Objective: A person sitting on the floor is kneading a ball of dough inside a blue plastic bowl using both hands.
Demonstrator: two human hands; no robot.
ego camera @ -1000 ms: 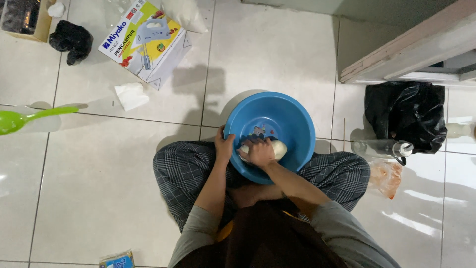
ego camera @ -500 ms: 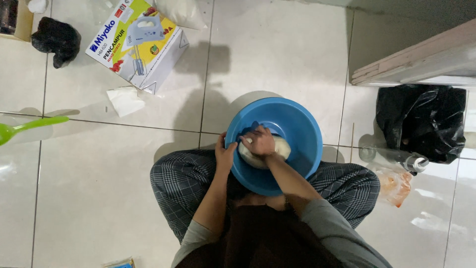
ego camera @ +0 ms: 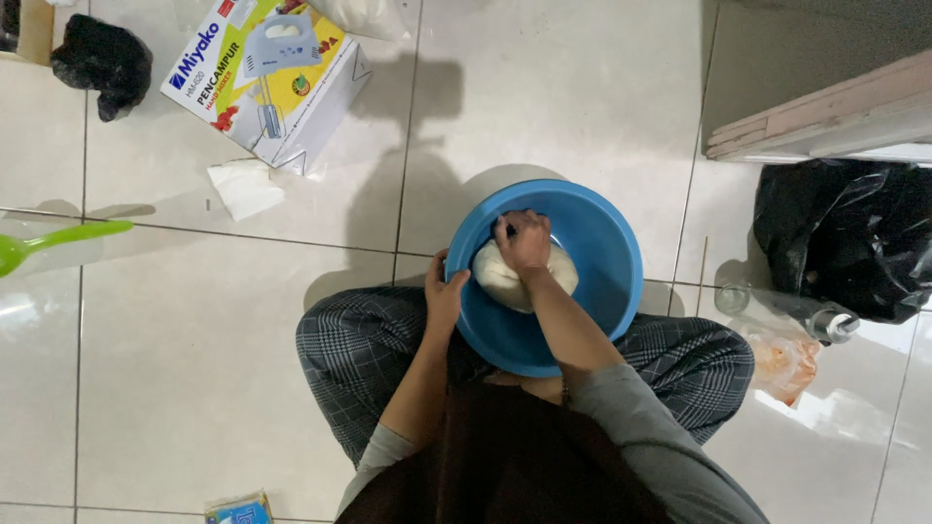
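Your right hand [ego camera: 524, 243], fisted, presses the pale dough lump [ego camera: 515, 277] inside the round blue plastic basin [ego camera: 607, 291] between your knees; left hand [ego camera: 447, 291] grips the rim. Keep the basin steadied, push evenly.

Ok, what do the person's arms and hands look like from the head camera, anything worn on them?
Both hands are bare: no gloves, and no rings that I can make out. The left hand and right hand come out of grey sleeves pushed up toward the elbows, leaving the forearms uncovered. A dark brown garment covers the chest.
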